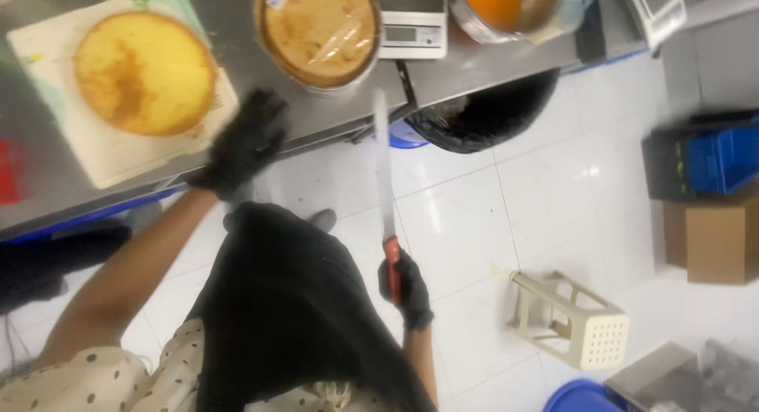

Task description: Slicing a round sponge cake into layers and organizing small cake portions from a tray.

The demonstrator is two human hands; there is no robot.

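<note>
Right hand (pixel 409 289) is closed around the red handle of a long knife (pixel 383 171) — blade points up and away toward the tabletop (pixel 466 68), held out over the floor and touching nothing. Left hand (pixel 243 141), black glove, fingers spread and open, rests at the tabletop's front edge, just beside the white board (pixel 103 155); it grips nothing. Progress, judged from how things lie: the round yellow sponge cake (pixel 144 72) sits on that board whole, no cut visible in its top, so slicing looks not yet begun. A second cake, still in its round tin (pixel 318 32) with film over it, stands to the right of the first, untouched. Behind it a small digital scale (pixel 411 34); further right a clear bowl with something orange (pixel 506 9), partly cropped. Surface is brushed steel, a few crumbs around the board. Below the tabletop edge hangs a bin with a black liner (pixel 482 115). Floor (pixel 553 206) is glossy white tile; a beige plastic stool (pixel 571 317) lies tipped on its side, a cardboard box (pixel 715 238) and a blue crate (pixel 723 155) stand at right. Person wears a black apron over a dotted top. Frame is motion-blurred — fine detail unreadable.
</note>
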